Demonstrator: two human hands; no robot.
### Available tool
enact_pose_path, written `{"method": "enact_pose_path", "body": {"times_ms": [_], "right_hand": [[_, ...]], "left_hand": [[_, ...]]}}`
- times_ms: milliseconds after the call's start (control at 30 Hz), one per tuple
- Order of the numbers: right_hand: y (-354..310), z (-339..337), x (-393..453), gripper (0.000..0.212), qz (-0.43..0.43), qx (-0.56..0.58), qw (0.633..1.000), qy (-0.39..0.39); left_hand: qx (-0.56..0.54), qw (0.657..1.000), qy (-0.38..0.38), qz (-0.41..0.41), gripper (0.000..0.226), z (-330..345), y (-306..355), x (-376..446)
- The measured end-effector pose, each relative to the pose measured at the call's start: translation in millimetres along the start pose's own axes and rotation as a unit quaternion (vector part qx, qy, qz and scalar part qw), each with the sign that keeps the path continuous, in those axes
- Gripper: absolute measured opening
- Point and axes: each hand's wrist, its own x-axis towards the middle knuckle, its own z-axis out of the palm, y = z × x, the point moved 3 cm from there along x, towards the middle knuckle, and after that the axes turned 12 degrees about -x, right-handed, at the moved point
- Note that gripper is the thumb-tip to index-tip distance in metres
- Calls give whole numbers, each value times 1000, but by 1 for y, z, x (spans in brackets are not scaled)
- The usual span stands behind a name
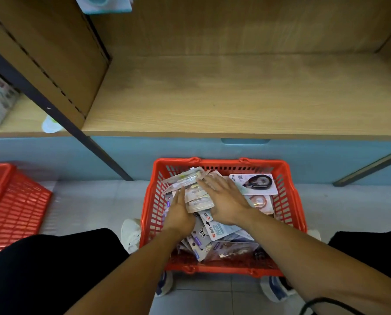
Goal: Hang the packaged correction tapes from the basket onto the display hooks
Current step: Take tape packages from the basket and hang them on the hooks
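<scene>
Leftmost, a second red basket (12, 201) lies tipped on the pale floor (94, 201), well apart from the work. Further right, the red basket (290, 201) stands on the floor below a wooden shelf (235, 98), and a loose heap of packaged correction tapes (215, 233) fills it. The left hand (178, 210) reaches into the basket with straight fingers, its edge pressed against the left side of a small stack of packages (198, 196) in the middle. The right hand (221, 198) lies flat with spread fingers, touching the stack's top and right side. Neither hand curls round anything. Rightmost in the basket, a package showing a dark tape dispenser (256, 183) lies face up near the far corner.
</scene>
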Motion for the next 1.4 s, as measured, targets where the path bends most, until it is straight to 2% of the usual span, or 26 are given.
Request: {"method": "enact_pose_path", "body": {"times_ms": [100, 167, 233, 300, 400, 467, 533, 633, 667, 700, 767, 800, 867, 900, 933, 1000, 1033, 1100, 1167, 1200, 1300, 1367, 1400], "right_hand": [[-14, -8, 15, 100, -37, -111, 992, 38], [-21, -15, 32, 97, -37, -148, 988, 17], [-27, -23, 49, 84, -34, -165, 986, -14], [-32, -28, 65, 73, -23, -161, 986, -30], [-36, -26, 77, 71, 6, -152, 987, -53], [-35, -25, 77, 74, 11, -147, 988, -51], [-31, -26, 72, 79, 2, -142, 989, -38], [-23, -36, 58, 81, -2, -122, 992, -12], [-22, -42, 52, 81, 2, -105, 994, -3], [-22, -49, 44, 79, 13, -77, 997, 6], [-22, -66, 26, 73, 47, 7, 998, 40], [-24, -75, 16, 68, 60, 46, 995, 68], [-27, -94, -3, 65, 67, 110, 985, 112], [-28, -103, -13, 69, 60, 142, 981, 120], [-29, -112, -22, 77, 50, 168, 978, 117], [-27, -131, -43, 97, 37, 191, 976, 95], [-25, -140, -53, 109, 35, 194, 977, 82], [-20, -155, -71, 132, 35, 196, 978, 61], [-13, -166, -83, 138, 33, 207, 976, 63], [-10, -169, -86, 130, 29, 222, 972, 72], [-3, -173, -91, 86, 28, 226, 965, 130], [3, -172, -90, 71, 44, 204, 963, 168], [7, -171, -88, 64, 53, 232, 956, 170]], "left_hand": [[-35, 999, 34, 5, 76, -5, -3, 2], [-77, 995, 65, 5, 72, -10, 1, 2], [-163, 980, 117, 8, 66, -15, 6, 3], [-264, 951, 155, -31, 59, -17, 7, 4], [-329, 909, 206, -153, 60, -19, 2, 6], [-356, 892, 180, -214, 44, -18, -3, 7], [-396, 880, 101, -243, 30, -16, 5, 3], [-454, 866, 3, -210, 22, -16, 29, -8], [-461, 867, -15, -189, 29, -15, 37, -10], [-472, 866, -25, -167, 46, -13, 45, -11], [-513, 847, -40, -132, 99, -6, 61, -14], [-538, 833, -47, -116, 114, -3, 71, -16], [-588, 802, -44, -96, 116, -3, 91, -26], [-602, 793, -45, -83, 115, -5, 100, -32], [-608, 790, -44, -62, 106, -10, 109, -39], [-595, 803, -41, -16, 66, -19, 121, -51], [-591, 806, -40, -6, 54, -23, 122, -55], [-602, 797, -48, -16, 54, -31, 123, -62], [-604, 794, -51, -29, 59, -39, 125, -66], [-603, 796, -49, -24, 57, -43, 128, -69], [-611, 790, -45, 2, 55, -52, 133, -75], [-622, 782, -47, 5, 58, -53, 135, -76], [-627, 778, -45, 0, 58, -54, 135, -76]]}}
